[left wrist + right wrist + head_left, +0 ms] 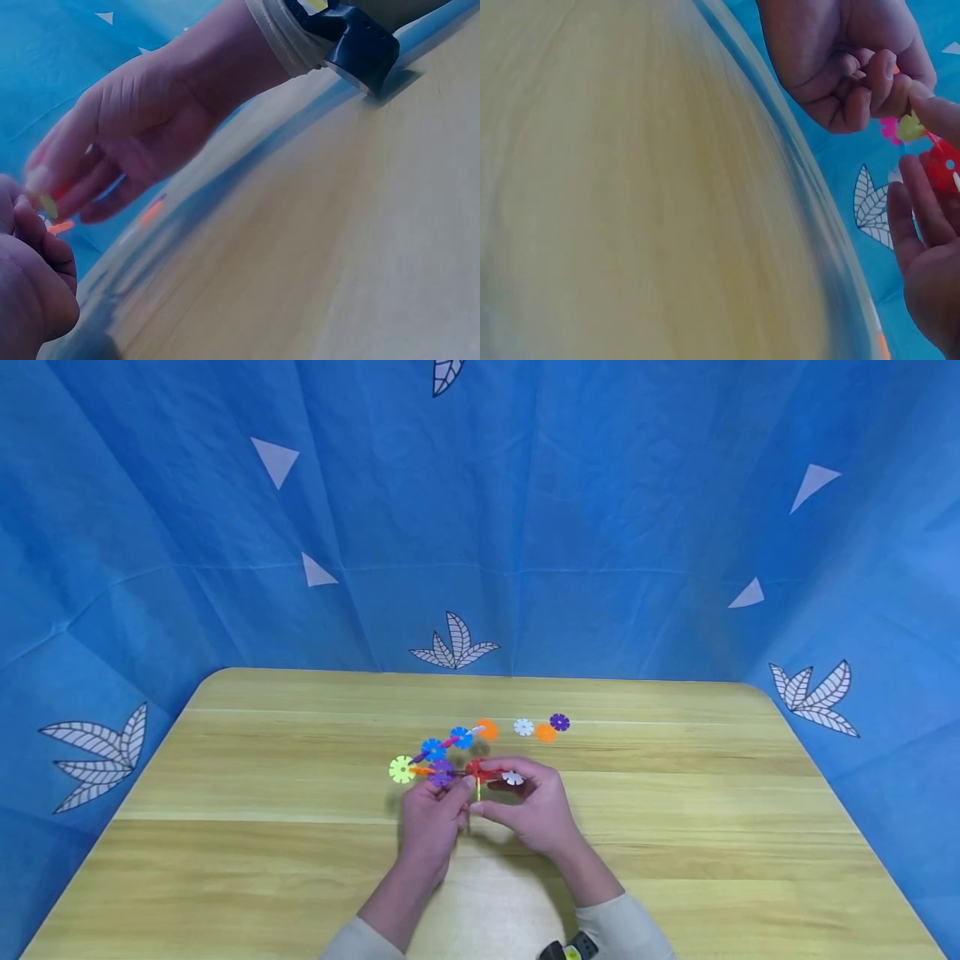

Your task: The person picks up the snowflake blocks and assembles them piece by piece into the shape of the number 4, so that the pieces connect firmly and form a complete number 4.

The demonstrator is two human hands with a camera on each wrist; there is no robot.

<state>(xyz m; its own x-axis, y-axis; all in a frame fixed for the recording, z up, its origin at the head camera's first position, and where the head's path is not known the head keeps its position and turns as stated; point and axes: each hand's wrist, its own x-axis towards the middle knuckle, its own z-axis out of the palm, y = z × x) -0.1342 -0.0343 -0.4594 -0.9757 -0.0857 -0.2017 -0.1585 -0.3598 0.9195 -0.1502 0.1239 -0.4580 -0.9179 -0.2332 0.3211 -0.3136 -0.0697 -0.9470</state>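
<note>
A chain of interlocking snowflake discs is held up over the table by both hands. In the head view my left hand (429, 822) grips it near a purple disc (440, 773). My right hand (542, 810) pinches at a red disc (477, 767) and a yellow disc (478, 790) seen edge-on. A white disc (513, 778) shows between the right fingers. The right wrist view shows the yellow disc (911, 128) between the hands, beside the red disc (943, 163). From the lime-green disc (402, 769), the chain bends back through blue discs (432, 750) toward an orange disc (487, 729).
Behind the hands, a loose white disc (523, 727), an orange disc (546, 733) and a purple disc (559, 722) lie on the wooden table (262, 827). A blue patterned cloth (600, 527) hangs around the far edge and sides.
</note>
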